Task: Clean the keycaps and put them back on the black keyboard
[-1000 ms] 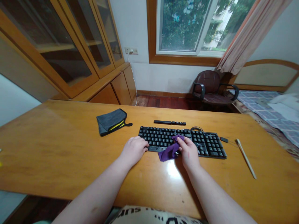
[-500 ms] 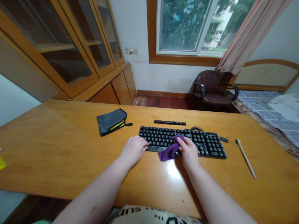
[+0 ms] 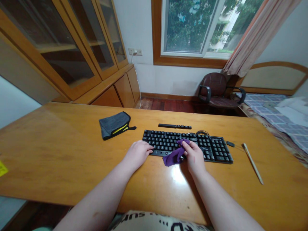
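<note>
A black keyboard [image 3: 160, 141] lies on the wooden desk in front of me. My left hand [image 3: 140, 151] grips its front left corner, fingers on the edge and thumb near the lower keys. A purple cloth [image 3: 173, 157] is pinched between the thumb and fingers of my right hand [image 3: 193, 156], above the keyboard's middle, with its loose end hanging over the front edge. Part of the keyboard is hidden by that hand. Along its front row the keycaps are off. Behind the keyboard lie a loose space bar [image 3: 167, 125] and several small keycaps [image 3: 184, 126] in a line.
A folded grey cloth with yellow lining [image 3: 115, 124] lies at the desk's left back. To the right are a small black USB piece [image 3: 230, 144] and a pale stick [image 3: 252, 163]. A yellow item [image 3: 3, 169] shows at the left edge. An office chair [image 3: 215, 89] stands beyond the desk.
</note>
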A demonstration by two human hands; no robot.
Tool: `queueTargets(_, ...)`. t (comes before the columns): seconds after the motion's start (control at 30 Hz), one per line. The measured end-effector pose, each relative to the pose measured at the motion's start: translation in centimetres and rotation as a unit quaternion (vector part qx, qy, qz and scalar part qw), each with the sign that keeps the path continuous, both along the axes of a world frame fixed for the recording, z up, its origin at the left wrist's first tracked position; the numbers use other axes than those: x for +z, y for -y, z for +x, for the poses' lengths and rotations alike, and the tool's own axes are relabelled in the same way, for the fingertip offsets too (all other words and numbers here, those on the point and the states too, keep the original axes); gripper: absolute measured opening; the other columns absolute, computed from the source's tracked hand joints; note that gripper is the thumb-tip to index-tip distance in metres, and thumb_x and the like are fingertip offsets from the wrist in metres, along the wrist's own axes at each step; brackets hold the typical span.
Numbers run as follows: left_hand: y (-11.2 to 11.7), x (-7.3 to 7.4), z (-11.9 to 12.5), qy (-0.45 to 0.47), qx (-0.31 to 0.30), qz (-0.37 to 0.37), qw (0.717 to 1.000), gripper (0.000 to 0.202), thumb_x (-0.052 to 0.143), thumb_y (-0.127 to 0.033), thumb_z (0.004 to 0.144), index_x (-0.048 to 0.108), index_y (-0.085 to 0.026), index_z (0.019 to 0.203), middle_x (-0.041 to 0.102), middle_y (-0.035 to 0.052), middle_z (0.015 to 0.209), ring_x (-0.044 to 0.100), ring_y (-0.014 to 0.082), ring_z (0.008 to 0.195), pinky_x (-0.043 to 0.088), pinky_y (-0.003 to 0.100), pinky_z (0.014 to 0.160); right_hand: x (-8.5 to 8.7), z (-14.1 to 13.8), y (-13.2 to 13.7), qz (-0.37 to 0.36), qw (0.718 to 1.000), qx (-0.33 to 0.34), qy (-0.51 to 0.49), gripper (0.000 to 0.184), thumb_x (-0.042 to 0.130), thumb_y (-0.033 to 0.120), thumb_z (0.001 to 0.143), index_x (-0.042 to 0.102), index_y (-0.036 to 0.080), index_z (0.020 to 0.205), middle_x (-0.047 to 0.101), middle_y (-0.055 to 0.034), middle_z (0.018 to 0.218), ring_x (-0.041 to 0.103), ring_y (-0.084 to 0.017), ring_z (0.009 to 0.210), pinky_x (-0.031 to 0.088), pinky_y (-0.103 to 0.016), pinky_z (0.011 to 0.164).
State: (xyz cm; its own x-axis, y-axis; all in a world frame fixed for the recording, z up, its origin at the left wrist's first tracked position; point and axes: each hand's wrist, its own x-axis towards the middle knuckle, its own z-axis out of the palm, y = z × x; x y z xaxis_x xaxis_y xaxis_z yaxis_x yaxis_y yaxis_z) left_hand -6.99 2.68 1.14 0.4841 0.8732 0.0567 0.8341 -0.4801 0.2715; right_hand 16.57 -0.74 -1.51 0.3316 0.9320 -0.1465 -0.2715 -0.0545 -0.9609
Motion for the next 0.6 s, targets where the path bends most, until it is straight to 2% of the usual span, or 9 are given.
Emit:
queueTargets(0.4,0.6,0.9,0.6,-0.051,0.001,0.024,0.998,0.015,0.06,-0.028,0.078,0.073,-0.026,0.086,0.071,0.0034,0.085,0.058,0.0205,0.083,0.042,0.032,0.072,0.2,-0.1,0.1,-0.006,1.0,0.0,-0.01,0.033,0.071,0.042,0.068,0.068,0.017,0.09,0.067,-0.0025,0.076,0.057,-0.012,0.06,0.045,-0.023,0.054)
queueTargets(0.6,1.3,0.8,1.3,-0.061,0.033,0.026,0.997,0.012,0.061,-0.025,0.076,0.072,-0.025,0.082,0.07,0.0047,0.083,0.058,0.0209,0.083,0.043,0.032,0.071,0.3,-0.1,0.1,-0.005,1.0,-0.006,0.005,0.037,0.071,0.044,0.066,0.068,0.016,0.091,0.067,-0.0042,0.077,0.058,-0.014,0.061,0.045,-0.023,0.053)
